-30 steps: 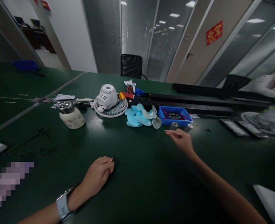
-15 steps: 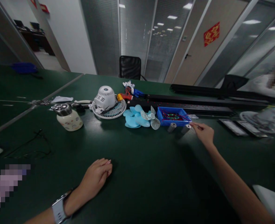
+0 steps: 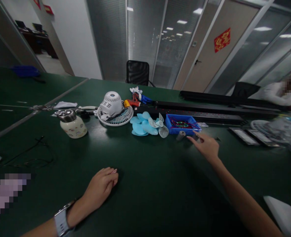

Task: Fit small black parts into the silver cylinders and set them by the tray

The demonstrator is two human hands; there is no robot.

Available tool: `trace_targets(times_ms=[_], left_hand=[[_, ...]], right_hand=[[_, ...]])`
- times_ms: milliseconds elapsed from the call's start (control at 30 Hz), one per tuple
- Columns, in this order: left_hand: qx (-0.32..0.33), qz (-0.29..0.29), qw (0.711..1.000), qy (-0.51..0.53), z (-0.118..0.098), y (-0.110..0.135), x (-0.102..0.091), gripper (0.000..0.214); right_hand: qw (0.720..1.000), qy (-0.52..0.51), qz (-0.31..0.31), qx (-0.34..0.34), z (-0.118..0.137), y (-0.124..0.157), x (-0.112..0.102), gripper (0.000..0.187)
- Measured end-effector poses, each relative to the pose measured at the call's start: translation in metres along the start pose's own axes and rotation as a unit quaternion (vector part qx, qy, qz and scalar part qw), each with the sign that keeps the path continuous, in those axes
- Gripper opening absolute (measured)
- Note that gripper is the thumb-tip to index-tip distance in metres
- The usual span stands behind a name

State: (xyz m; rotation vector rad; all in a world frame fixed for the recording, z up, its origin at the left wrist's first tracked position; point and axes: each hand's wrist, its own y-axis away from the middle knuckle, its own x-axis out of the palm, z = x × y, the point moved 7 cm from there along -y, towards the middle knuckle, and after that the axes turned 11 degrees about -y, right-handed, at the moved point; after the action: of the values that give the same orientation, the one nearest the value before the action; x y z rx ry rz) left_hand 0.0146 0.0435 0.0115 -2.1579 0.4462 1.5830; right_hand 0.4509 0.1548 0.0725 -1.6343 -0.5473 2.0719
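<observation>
My left hand (image 3: 101, 185), with a watch (image 3: 61, 221) on the wrist, rests on the dark green table, fingers curled in, nothing visible in them. My right hand (image 3: 207, 147) reaches to the front right corner of a blue bin (image 3: 183, 131) of red and green wired parts. Its thumb and forefinger are apart, beside a metal cylinder (image 3: 199, 139) mostly hidden behind them; a firm grip does not show. Another metal cylinder (image 3: 181, 135) stands just left. Light blue fan blades (image 3: 141, 124) and clear grey ones (image 3: 163, 131) lie left of the bin.
A white fan housing (image 3: 111, 103) sits on its round grille, a red power drill (image 3: 135, 101) behind it. A cream flask (image 3: 73, 128) is at left. Long black rails (image 3: 209, 115) run along the back right. A person in white sits far right.
My right hand has moved left, from beside the right-hand cylinder to in front of it, and its fingers have spread. My left hand has stayed put.
</observation>
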Motion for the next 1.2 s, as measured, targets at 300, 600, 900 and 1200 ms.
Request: trace_targets(times_ms=[300, 600, 900, 1200], left_hand=[[0.012, -0.014, 1.0, -0.002, 0.0, 0.0, 0.0, 0.028], [0.044, -0.17, 0.979, 0.104, -0.016, 0.003, -0.026, 0.022], [0.091, -0.238, 0.964, 0.075, -0.054, 0.013, -0.051, 0.021], [0.022, -0.304, 0.947, 0.102, -0.018, 0.02, -0.051, 0.019]], right_hand=[[0.969, -0.157, 0.135, 0.137, 0.021, -0.012, 0.049, 0.068], [0.916, -0.327, 0.227, -0.048, 0.138, 0.075, 0.034, 0.05], [0.831, -0.431, 0.278, -0.218, 0.258, 0.136, 0.025, 0.04], [0.843, -0.409, 0.28, -0.21, 0.253, 0.138, 0.021, 0.041]])
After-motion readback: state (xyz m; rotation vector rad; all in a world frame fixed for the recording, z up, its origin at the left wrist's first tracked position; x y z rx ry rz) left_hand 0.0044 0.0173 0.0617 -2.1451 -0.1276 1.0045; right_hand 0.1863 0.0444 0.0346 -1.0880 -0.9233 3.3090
